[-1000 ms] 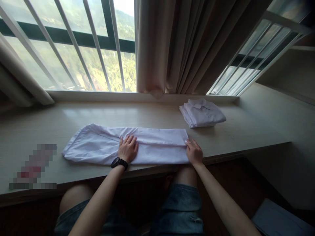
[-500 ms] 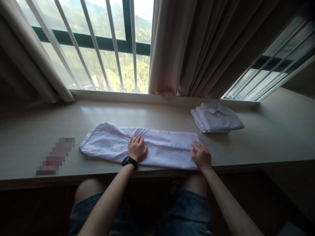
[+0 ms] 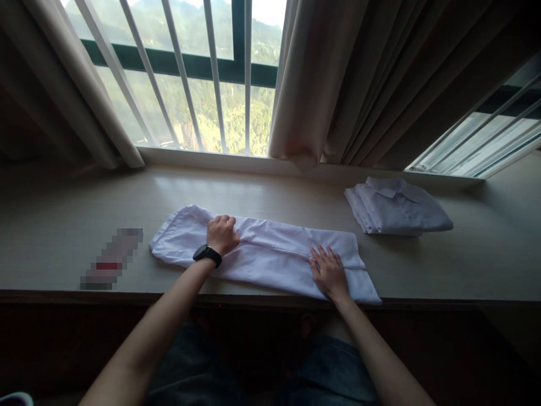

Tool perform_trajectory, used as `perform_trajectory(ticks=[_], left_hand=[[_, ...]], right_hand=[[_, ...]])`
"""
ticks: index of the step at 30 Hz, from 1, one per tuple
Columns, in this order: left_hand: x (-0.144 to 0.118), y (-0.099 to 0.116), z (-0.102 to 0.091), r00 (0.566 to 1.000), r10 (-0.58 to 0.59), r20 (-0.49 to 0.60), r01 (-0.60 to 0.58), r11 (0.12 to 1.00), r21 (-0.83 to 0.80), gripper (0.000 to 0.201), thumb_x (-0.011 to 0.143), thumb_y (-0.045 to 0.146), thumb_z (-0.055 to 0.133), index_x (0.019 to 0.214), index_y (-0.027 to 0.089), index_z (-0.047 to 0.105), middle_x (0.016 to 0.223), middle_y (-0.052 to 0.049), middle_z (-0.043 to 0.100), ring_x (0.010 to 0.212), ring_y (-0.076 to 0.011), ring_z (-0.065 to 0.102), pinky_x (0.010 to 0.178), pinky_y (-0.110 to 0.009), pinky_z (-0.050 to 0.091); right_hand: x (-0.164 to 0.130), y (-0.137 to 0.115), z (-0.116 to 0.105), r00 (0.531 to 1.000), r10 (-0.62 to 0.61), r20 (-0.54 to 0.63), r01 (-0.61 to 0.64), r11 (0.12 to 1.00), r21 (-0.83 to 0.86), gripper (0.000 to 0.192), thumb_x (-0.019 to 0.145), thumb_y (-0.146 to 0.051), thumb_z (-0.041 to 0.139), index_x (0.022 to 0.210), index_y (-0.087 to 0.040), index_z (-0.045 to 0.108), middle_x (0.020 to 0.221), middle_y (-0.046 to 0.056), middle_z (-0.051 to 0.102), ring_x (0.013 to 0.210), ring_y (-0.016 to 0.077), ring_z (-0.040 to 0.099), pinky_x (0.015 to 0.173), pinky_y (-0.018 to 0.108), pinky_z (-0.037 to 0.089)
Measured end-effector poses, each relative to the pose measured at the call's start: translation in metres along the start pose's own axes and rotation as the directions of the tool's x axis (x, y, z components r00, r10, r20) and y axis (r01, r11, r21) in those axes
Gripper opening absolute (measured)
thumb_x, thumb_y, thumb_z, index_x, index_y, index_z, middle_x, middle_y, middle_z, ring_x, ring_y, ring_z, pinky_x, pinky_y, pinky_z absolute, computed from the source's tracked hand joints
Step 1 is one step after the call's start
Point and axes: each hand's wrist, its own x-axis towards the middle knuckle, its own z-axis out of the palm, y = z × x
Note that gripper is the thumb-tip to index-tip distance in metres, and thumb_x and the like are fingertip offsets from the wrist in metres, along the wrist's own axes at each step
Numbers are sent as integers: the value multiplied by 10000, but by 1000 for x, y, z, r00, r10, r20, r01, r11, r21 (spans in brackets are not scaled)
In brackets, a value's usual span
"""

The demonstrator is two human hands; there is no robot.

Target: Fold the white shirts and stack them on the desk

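Note:
A white garment (image 3: 270, 256), folded into a long narrow strip, lies along the front of a pale wooden ledge (image 3: 63, 237). My left hand (image 3: 221, 234), with a black watch at the wrist, rests on the strip's left part with the fingers curled over the cloth. My right hand (image 3: 327, 272) lies flat on the right part, fingers spread, a little in from the strip's right end.
A neatly folded white shirt (image 3: 397, 206) sits on the ledge at the back right. A blurred small object (image 3: 112, 259) lies at the left. Beige curtains (image 3: 338, 84) and a barred window (image 3: 190, 73) stand behind the ledge.
My left hand slid left along the strip and curled its fingers. My right hand moved from the strip's right end inward and now lies flat. The view shifted left.

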Motion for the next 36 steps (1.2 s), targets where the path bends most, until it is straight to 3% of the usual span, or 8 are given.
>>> perform_trajectory(ticks=[4, 8, 13, 18, 24, 29, 32, 36], left_hand=[[25, -64, -3, 982, 157, 105, -175, 968, 183, 262, 868, 131, 515, 1056, 171, 693, 1120, -172, 687, 1102, -329, 580, 909, -475, 375], [27, -92, -11, 952, 248, 179, -285, 932, 224, 281, 953, 119, 430, 925, 176, 703, 938, -138, 704, 988, -282, 605, 864, -428, 382], [6, -103, -20, 943, 324, 74, -332, 907, 260, 363, 988, 125, 360, 1187, 210, 652, 1211, -125, 672, 1079, -286, 573, 893, -449, 399], [-5, -114, -13, 955, 248, 163, -277, 943, 187, 352, 951, 145, 383, 1134, 166, 683, 1152, -165, 694, 1198, -322, 542, 1002, -501, 380], [-11, -92, -27, 992, 115, 50, -118, 991, 70, 351, 900, 216, 448, 1140, 125, 688, 1223, -189, 674, 1275, -326, 526, 1100, -493, 351], [-64, -76, -58, 972, 180, 149, -154, 973, -171, 397, 962, 485, 452, 1086, 219, 720, 1136, -84, 724, 1043, -256, 663, 935, -375, 505], [-99, -88, -62, 941, 261, 214, -209, 948, -240, 429, 928, 575, 511, 1111, 249, 722, 1243, -65, 694, 1100, -252, 657, 961, -357, 510], [-122, -112, -56, 964, 197, 177, -159, 965, -211, 529, 882, 625, 568, 1211, 228, 684, 1311, -110, 654, 1222, -294, 598, 1064, -410, 456]], right_hand=[[1, 0, 0, 1000, -3, -10, 3, 1000, 15, 484, 1033, -411, 340, 1464, -284, 518, 1548, 30, 443, 1468, 285, 329, 1192, 508, 248], [1, -1, 1, 1000, 3, -14, -3, 1000, 21, 479, 1032, -410, 343, 1460, -287, 522, 1544, 23, 450, 1461, 278, 340, 1190, 504, 254], [1, 0, 1, 1000, 4, -28, -3, 999, 32, 474, 1029, -397, 351, 1448, -278, 537, 1536, 31, 461, 1453, 273, 352, 1188, 498, 258], [1, 0, 1, 1000, 3, -23, -2, 999, 36, 482, 1030, -401, 334, 1446, -271, 541, 1532, 31, 466, 1451, 278, 355, 1184, 498, 259], [1, 0, -1, 1000, 1, -13, -1, 999, 43, 491, 1031, -407, 316, 1452, -279, 535, 1532, 36, 466, 1449, 281, 355, 1178, 506, 258], [-2, 1, 1, 1000, -2, -22, 3, 999, 45, 498, 1031, -415, 307, 1450, -270, 534, 1535, 37, 463, 1435, 280, 369, 1176, 495, 258], [-4, 3, 0, 998, -1, -62, 4, 999, 48, 493, 1026, -414, 328, 1444, -260, 540, 1520, 48, 481, 1437, 299, 360, 1170, 522, 261], [12, -17, -14, 965, 18, -262, 15, 992, 125, 483, 991, -395, 418, 1382, -174, 595, 1449, 100, 549, 1444, 311, 336, 1194, 528, 230]])
